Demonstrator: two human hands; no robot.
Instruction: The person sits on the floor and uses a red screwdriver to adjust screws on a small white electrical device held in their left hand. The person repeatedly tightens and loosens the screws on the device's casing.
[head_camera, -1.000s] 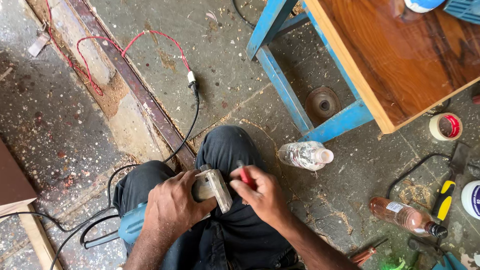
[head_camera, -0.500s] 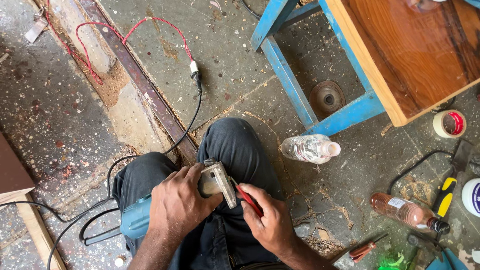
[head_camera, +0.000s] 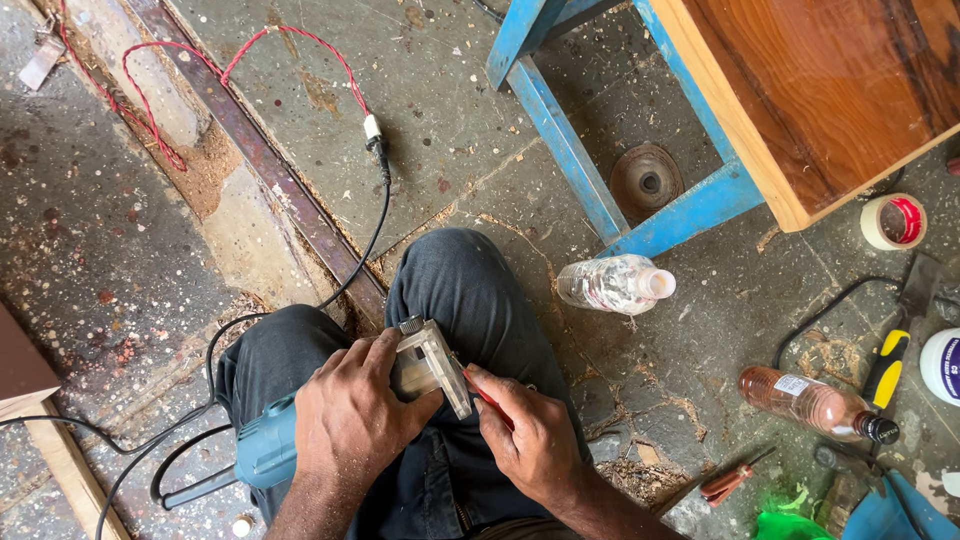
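Observation:
I sit on the floor with a blue corded power tool (head_camera: 268, 448) across my lap. My left hand (head_camera: 350, 420) grips the tool's grey metal head (head_camera: 432, 366) from above. My right hand (head_camera: 535, 440) holds a red-handled screwdriver (head_camera: 487, 396) with its tip at the side of that metal head. The tool's black cord (head_camera: 370, 235) runs up the floor and joins a red wire (head_camera: 190, 75). My dark trousers (head_camera: 470, 290) lie under both hands.
A blue wooden frame (head_camera: 575, 150) carries a brown wooden top (head_camera: 840, 90) at upper right, with a round disc (head_camera: 647, 182) under it. A clear bottle (head_camera: 612, 284), a pinkish bottle (head_camera: 815, 404), a tape roll (head_camera: 893, 220), a yellow-handled tool (head_camera: 886, 368) and another small screwdriver (head_camera: 727, 482) lie on the right.
The view has shifted, so everything sits lower and further right in the frame. My right hand has slid down to the side of the metal head with the screwdriver; my left hand keeps its grip.

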